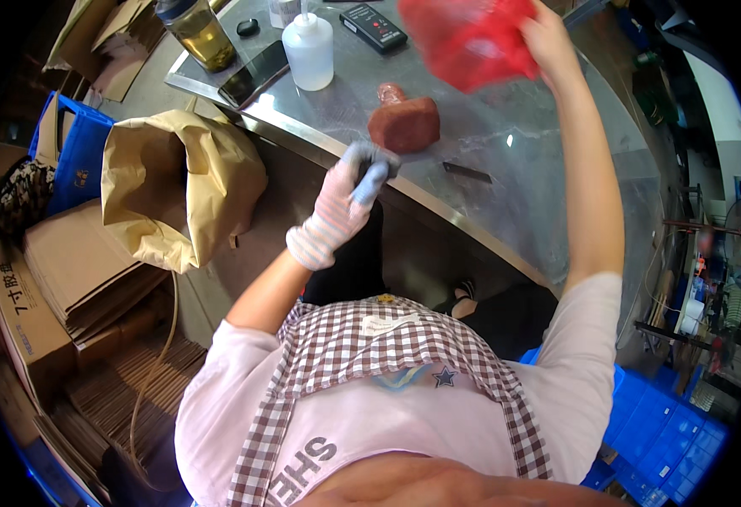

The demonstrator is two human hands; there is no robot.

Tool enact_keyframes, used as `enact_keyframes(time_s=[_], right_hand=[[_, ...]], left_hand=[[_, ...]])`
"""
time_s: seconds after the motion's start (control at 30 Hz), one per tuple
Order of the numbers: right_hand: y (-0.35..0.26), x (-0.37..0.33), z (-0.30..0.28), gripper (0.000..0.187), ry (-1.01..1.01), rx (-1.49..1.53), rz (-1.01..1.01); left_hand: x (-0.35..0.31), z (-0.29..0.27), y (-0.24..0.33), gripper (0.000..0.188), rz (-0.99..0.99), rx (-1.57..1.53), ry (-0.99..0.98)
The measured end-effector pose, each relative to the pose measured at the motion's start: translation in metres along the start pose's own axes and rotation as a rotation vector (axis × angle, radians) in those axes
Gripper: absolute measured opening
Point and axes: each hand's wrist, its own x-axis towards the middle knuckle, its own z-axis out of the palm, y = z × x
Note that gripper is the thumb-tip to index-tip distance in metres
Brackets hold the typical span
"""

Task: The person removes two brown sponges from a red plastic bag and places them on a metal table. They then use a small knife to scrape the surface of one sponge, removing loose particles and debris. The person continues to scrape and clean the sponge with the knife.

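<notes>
Red bag (472, 42) held by the right hand (549, 42), right of the brown lump (404, 124)
A low swing could knock the lump; grip of the left hand (347, 199) unclear.

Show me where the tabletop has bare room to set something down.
Widest bare patch: the shiny grey tabletop between the thin dark strip and the bare right forearm. A smaller one: between the white plastic bottle and the reddish-brown knobbed lump. Crowded: the left end, with that bottle, a flat black phone and a clear jar of yellowish liquid.
</notes>
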Motion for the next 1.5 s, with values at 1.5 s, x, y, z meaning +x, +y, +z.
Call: enact_keyframes(time_s=[1.5], right_hand=[[0.07,-0.268,0.032,0.017,-0.137,-0.788,0.342]], left_hand=[[0.009,0.014,-0.041,0.027,0.021,0.695,-0.076]])
